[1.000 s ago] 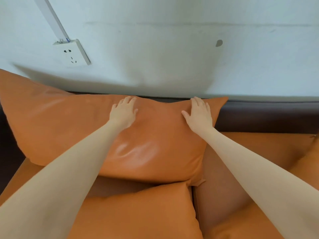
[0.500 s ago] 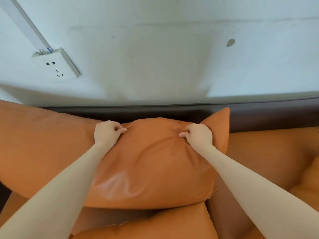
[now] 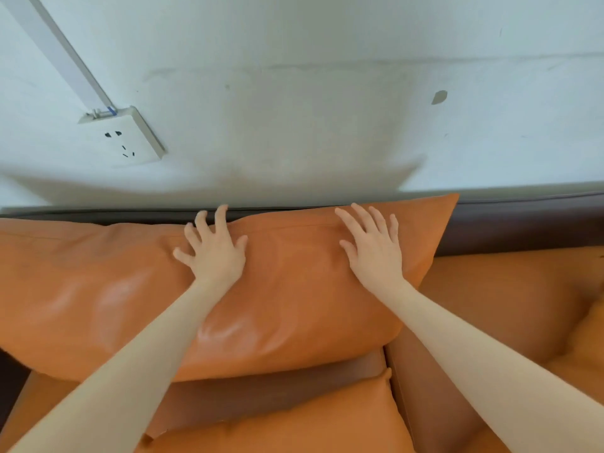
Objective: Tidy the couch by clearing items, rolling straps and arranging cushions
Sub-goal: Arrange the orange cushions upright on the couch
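Cushion: a big orange leather cushion leans against the dark brown couch back, its long axis running left to right along that back. Its top seam faces the wall, and its pointed upper right corner sticks up just past the top of the backrest.

Left hand: the left hand lies flat on the cushion's upper middle, fingers straight and spread wide. The fingertips reach the top seam. It presses on the leather and grasps nothing.

Right hand: the right hand lies flat near the cushion's upper right, fingers straight and slightly fanned, pointing up and to the left toward the seam. It too only rests on the surface, with nothing held.

Arms: both bare forearms reach in from the bottom edge and cross the cushion's face.

Lower cushion: a 2nd orange cushion lies in front of and below the 1st, partly cut off by the frame.

Seat: orange seat upholstery shows to the right of the cushion.

Wall: a pale wall rises behind the couch, with a white socket at upper left and a white cable duct slanting up from it.
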